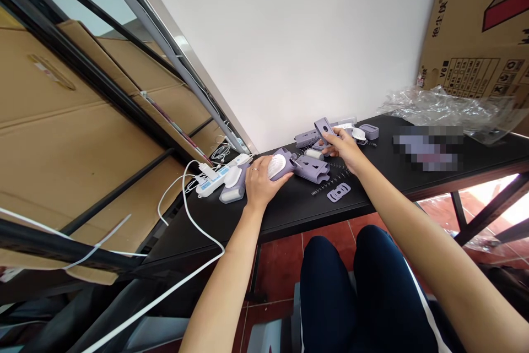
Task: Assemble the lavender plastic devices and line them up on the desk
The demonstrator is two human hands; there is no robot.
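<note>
On the black table's left part, my left hand (258, 183) is closed round a purple plastic housing with a white oval, ribbed piece (276, 166) on it. My right hand (344, 146) pinches a small purple plastic bracket-like part (322, 124) with a dark round hole, raised above the table. Between my hands lies a purple open-ended shell (313, 169) with slots. Beside my left hand is another purple piece with a white cap (233, 177). A flat purple plate with holes (339, 192) lies near the front edge, by a row of springs (330, 180).
A white power strip (210, 181) with cables is on the left, one white cable (194, 221) crossing the table edge. More purple shells (306, 138) and a purple ring-like part (369, 131) lie behind. Clear plastic wrap (454, 110) and a large carton (475, 39) stand right.
</note>
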